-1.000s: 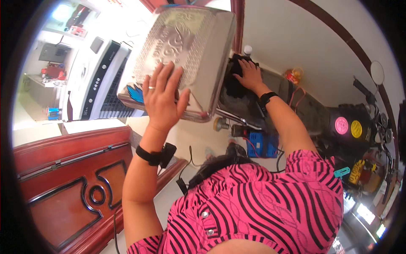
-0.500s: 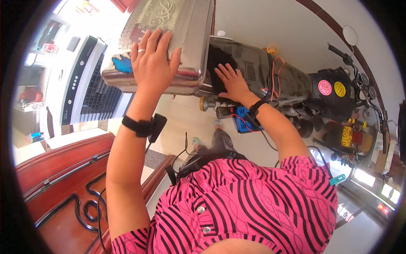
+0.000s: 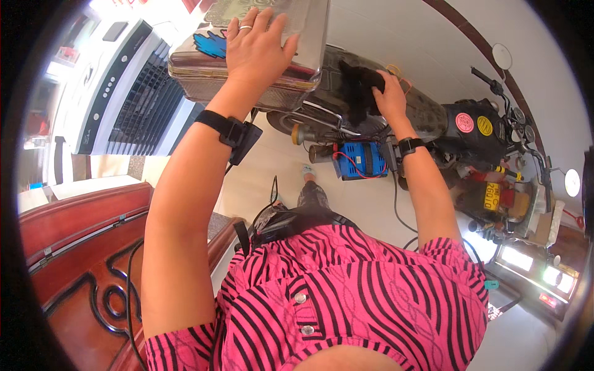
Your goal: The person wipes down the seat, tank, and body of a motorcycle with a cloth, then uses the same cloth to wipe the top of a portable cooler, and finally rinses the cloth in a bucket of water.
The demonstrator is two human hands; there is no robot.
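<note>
Since the earlier frame our view has swung right, bringing the motorcycle's [image 3: 433,117] handlebar end into sight. We keep our left hand [image 3: 257,46] spread flat, gripping nothing, on the embossed metal box [image 3: 303,37], probably steadying it, while our right hand [image 3: 391,96] is closed on a black cloth [image 3: 360,86] pressed to the seat. Round pink and yellow stickers [image 3: 475,123] mark the tank; a blue battery [image 3: 364,161] sits below.

Box [image 3: 272,55]: embossed sheet metal, shiny, worn. Rag [image 3: 361,86]: black cloth, fuzzy, matt. Motorcycle [image 3: 445,123]: dusty dull metal, chrome exhaust glossy. Battery [image 3: 361,161]: blue plastic, smooth. Cooler [image 3: 117,93]: white and black plastic, glossy. Furniture [image 3: 80,260]: carved wood, reddish varnish. Floor [image 3: 371,210]: smooth pale tile.
</note>
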